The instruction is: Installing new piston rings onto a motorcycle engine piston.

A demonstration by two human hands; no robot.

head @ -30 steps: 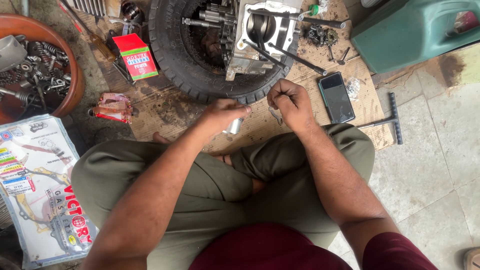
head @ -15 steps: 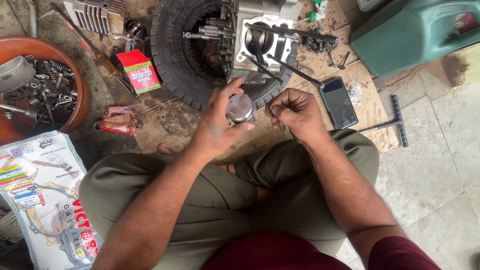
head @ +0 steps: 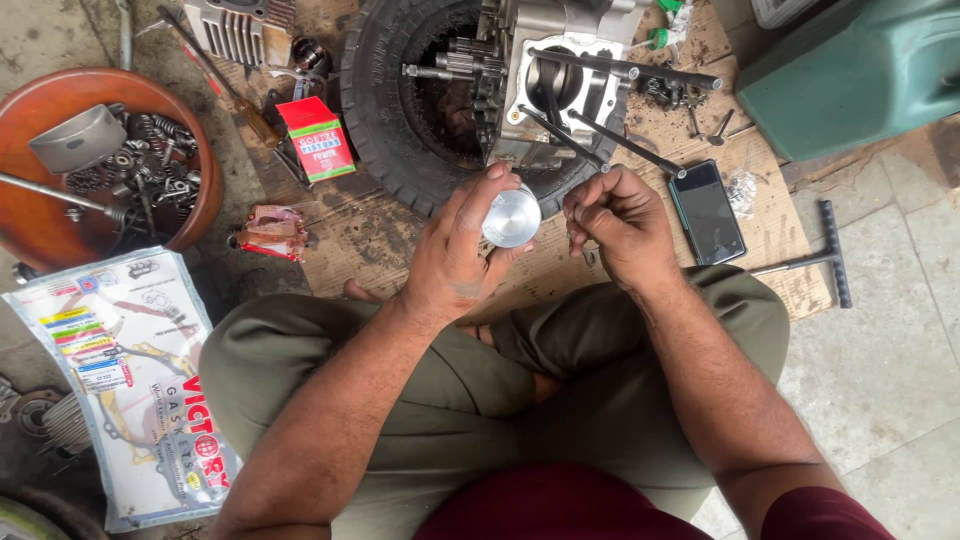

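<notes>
My left hand (head: 455, 255) grips a shiny round metal piston (head: 512, 217), its flat crown facing up. My right hand (head: 615, 222) is just to the right of it, fingers curled tight around something small that I cannot make out. Both hands hover over a stained wooden board (head: 380, 235), in front of a bare engine block (head: 550, 75) with long studs (head: 600, 135) that rests inside a black tyre (head: 385, 110). I sit cross-legged in olive trousers.
An orange basin (head: 30, 220) of springs and small parts sits at left, a gasket packet (head: 130, 380) below it. A red-and-green box (head: 317, 138), a cylinder head (head: 235, 30), a dark phone (head: 707, 210), a T-handle wrench (head: 825, 255) and a green container (head: 860, 70) surround me.
My left hand rose from the board with the piston and turned its crown up. My right hand stayed close beside it, fingers still curled.
</notes>
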